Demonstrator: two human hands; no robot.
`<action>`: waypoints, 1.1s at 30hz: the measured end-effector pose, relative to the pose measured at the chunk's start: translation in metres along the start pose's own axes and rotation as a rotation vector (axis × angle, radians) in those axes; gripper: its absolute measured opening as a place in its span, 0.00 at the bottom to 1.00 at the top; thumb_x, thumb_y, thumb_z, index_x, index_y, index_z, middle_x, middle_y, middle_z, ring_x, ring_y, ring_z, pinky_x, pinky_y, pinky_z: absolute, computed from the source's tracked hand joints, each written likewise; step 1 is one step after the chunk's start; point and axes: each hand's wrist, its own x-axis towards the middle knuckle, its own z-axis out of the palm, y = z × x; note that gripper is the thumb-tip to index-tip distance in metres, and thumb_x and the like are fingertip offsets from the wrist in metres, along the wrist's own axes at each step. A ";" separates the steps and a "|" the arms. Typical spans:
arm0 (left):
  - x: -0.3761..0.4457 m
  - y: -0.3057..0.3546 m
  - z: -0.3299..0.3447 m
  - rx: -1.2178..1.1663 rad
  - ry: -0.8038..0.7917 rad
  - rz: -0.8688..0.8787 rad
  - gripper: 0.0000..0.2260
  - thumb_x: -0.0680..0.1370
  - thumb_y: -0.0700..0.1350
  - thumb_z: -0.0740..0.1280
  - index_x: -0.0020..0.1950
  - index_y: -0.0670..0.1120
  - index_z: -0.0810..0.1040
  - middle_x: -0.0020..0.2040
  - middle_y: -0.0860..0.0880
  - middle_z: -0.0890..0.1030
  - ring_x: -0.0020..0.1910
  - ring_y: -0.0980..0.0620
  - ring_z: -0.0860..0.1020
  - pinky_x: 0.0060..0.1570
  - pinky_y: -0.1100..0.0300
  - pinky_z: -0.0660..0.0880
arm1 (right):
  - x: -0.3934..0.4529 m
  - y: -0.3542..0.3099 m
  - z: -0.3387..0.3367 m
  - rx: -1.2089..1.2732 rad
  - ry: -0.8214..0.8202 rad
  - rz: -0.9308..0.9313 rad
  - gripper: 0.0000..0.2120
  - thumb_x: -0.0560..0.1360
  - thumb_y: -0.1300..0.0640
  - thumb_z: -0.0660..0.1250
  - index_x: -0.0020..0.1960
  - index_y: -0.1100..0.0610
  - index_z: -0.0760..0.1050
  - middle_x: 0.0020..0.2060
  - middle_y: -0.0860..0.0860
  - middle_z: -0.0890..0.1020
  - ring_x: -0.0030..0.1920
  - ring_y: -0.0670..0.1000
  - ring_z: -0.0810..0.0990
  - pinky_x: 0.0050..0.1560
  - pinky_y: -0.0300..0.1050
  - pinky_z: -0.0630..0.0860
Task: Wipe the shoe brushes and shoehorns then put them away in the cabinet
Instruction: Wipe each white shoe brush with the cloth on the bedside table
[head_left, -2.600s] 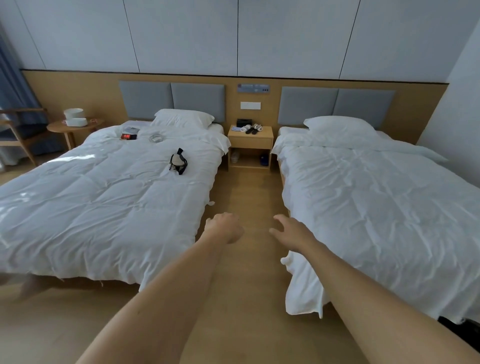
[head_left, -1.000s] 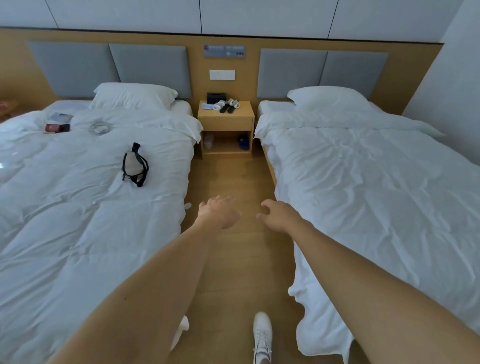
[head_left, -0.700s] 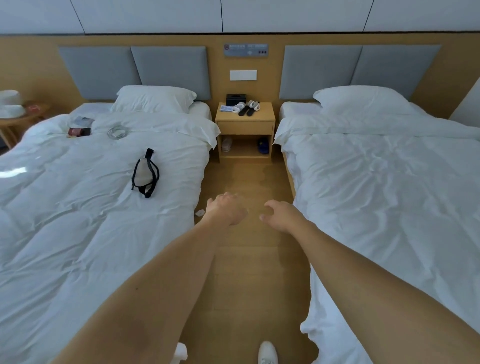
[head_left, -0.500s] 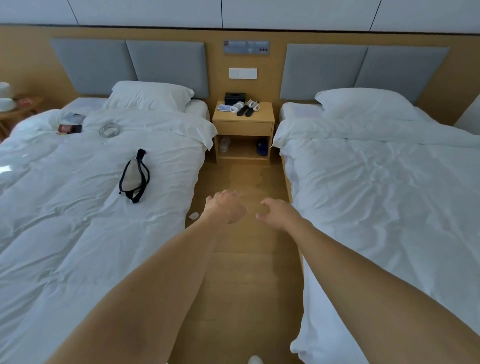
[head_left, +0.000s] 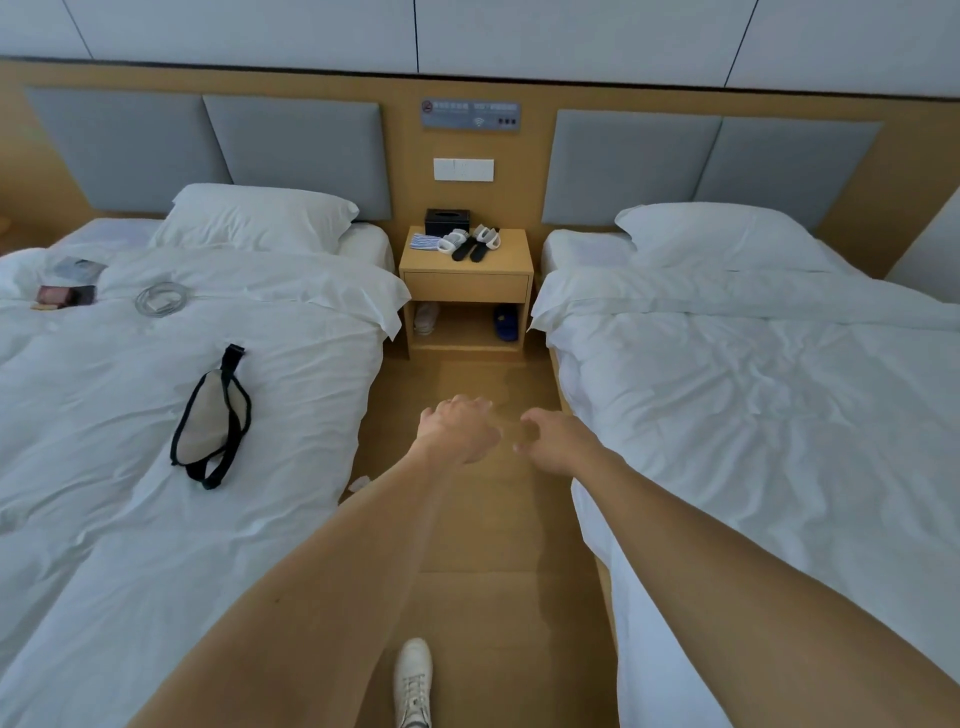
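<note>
Ahead, brushes (head_left: 470, 243) on nightstand (head_left: 467, 286); both hands (head_left: 460, 428) loosely curled, empty; hasty reach could knock them off.

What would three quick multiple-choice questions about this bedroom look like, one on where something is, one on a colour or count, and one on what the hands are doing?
1. Where do the brushes lie?
A. On the nightstand
B. On the left bed
C. On the floor

2. What colour is the tissue box?
A. White
B. Black
C. Red

3. What are the hands doing?
A. Both grip brushes
B. One holds a cloth
C. Both are empty

Answers:
1 A: the brushes sit on the nightstand top, in front of the tissue box and beside a striped cloth.
2 B: the box at the back of the nightstand is black.
3 C: the left hand and right hand reach forward over the floor between the beds, fingers loosely curled, holding nothing.
</note>
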 end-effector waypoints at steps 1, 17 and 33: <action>0.016 -0.004 -0.005 0.001 -0.003 0.012 0.24 0.79 0.53 0.59 0.75 0.52 0.64 0.71 0.44 0.69 0.68 0.43 0.69 0.65 0.46 0.65 | 0.016 -0.003 -0.003 -0.003 0.003 0.009 0.27 0.79 0.46 0.65 0.76 0.50 0.64 0.72 0.53 0.71 0.68 0.56 0.74 0.64 0.51 0.75; 0.232 -0.085 -0.095 0.080 -0.045 0.143 0.23 0.81 0.56 0.59 0.75 0.51 0.63 0.72 0.44 0.69 0.71 0.43 0.68 0.68 0.44 0.64 | 0.228 -0.067 -0.051 0.041 0.005 0.105 0.28 0.80 0.48 0.64 0.77 0.51 0.63 0.74 0.53 0.70 0.71 0.56 0.72 0.67 0.51 0.73; 0.460 -0.103 -0.120 0.095 -0.055 0.033 0.24 0.80 0.56 0.61 0.75 0.52 0.63 0.72 0.45 0.69 0.71 0.42 0.68 0.69 0.43 0.63 | 0.472 -0.054 -0.102 0.058 -0.037 0.041 0.27 0.79 0.47 0.65 0.76 0.50 0.65 0.72 0.51 0.72 0.69 0.54 0.73 0.64 0.49 0.73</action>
